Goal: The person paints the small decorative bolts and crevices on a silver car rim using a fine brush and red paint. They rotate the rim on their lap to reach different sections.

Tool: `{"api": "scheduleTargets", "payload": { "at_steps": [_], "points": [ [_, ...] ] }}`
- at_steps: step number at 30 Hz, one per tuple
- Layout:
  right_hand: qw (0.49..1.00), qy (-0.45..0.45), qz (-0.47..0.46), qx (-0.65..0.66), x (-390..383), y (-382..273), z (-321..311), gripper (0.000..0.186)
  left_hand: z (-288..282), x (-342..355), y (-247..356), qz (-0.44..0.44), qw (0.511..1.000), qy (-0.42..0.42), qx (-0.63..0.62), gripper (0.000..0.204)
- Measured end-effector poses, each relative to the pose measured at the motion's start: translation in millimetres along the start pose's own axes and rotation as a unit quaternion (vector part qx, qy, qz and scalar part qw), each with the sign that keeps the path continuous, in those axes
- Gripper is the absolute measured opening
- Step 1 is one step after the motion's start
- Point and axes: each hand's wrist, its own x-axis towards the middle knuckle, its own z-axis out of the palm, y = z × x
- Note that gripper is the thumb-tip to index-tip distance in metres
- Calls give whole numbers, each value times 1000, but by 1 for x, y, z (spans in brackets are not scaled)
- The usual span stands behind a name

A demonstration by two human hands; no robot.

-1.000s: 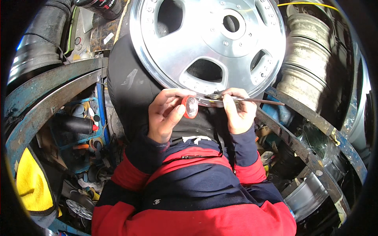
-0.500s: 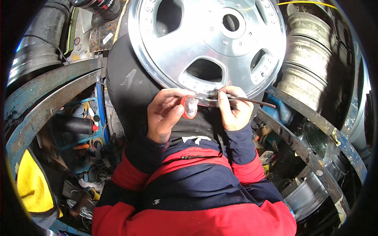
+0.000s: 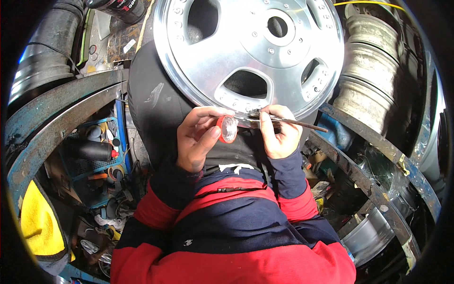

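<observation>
A polished silver wheel rim (image 3: 222, 52) leans across my lap, its near lip just beyond my hands. My left hand (image 3: 196, 137) pinches a small round red cap (image 3: 228, 129) between thumb and fingers, tilted so its shiny silvery inside shows. In my right hand (image 3: 283, 135) is a thin, dark-handled brush (image 3: 305, 125). The brush lies nearly level, with its handle end pointing right. Its tip meets the wheel's near lip, close to the red cap; whether it touches the metal is hard to see.
Stacked, dull wheel barrels (image 3: 366, 78) stand at the right behind a curved metal bar (image 3: 364, 132). On the left, another curved bar (image 3: 71, 106) passes above a blue basket (image 3: 97, 165) of bottles and tools. A yellow cloth (image 3: 40, 222) hangs at the lower left.
My right hand and the brush have shifted slightly left along the wheel's lip. My left hand, the red cap and the wheel look unmoved.
</observation>
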Motion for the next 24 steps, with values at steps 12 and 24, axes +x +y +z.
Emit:
{"api": "scheduleTargets", "payload": {
  "at_steps": [12, 24],
  "points": [
    [999, 44, 4, 11, -3, 3, -1, 11, 0, 0, -1, 1, 1000, 2, 5, 28],
    [1000, 18, 22, 10, 1, -3, -1, 9, 0, 0, -1, -4, 1000, 2, 6, 28]
  ]
}}
